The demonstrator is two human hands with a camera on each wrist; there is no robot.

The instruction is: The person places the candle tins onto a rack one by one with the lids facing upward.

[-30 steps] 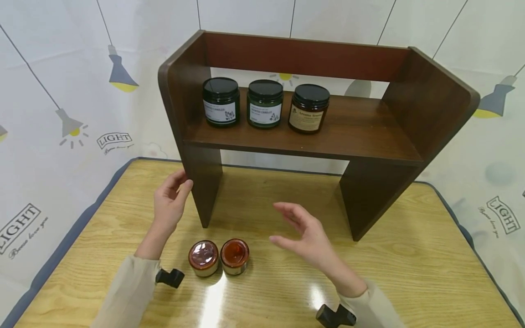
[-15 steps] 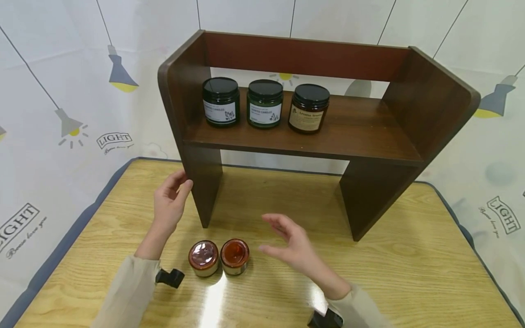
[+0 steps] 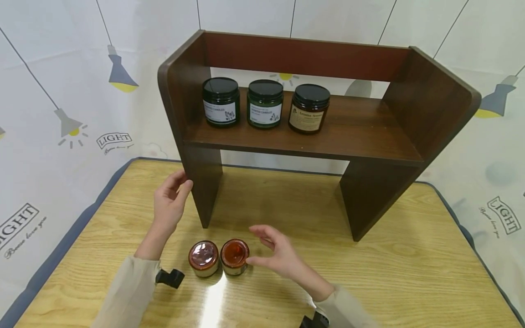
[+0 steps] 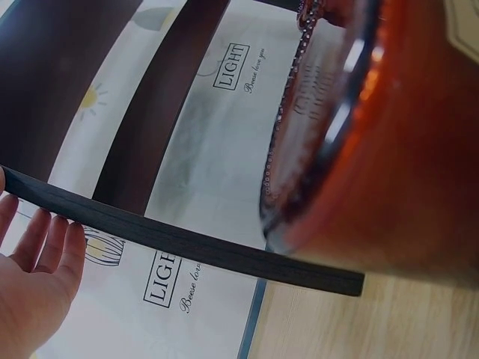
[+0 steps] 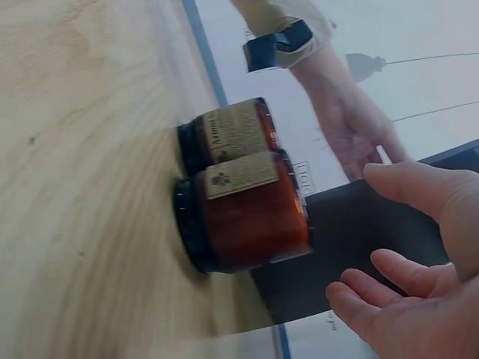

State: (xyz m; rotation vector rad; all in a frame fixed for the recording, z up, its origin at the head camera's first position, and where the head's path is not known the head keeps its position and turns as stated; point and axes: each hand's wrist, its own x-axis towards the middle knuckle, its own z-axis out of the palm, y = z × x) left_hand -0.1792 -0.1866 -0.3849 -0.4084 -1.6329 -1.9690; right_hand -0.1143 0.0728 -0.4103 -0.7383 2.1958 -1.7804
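Observation:
Two amber candle jars stand upside down, side by side, on the table: the left jar (image 3: 203,258) and the right jar (image 3: 235,256). In the right wrist view their black lids face the tabletop. My right hand (image 3: 275,253) is just right of the right jar, thumb and fingers spread; the right wrist view shows a gap between the fingers and that jar (image 5: 254,213). My left hand (image 3: 170,200) rests with loosely extended fingers against the left side panel (image 3: 201,187) of the dark wooden shelf. An amber jar (image 4: 404,164) looms close in the left wrist view.
On the shelf board (image 3: 361,132) stand a dark jar (image 3: 221,102), a green jar (image 3: 265,104) and a brown jar (image 3: 309,109), all with black lids. The shelf's right side panel (image 3: 373,200) stands on the wooden table (image 3: 410,273). A printed curtain hangs behind.
My right hand has moved left and toward the front of the table, up to the right amber jar. My left hand and all the jars have stayed in place.

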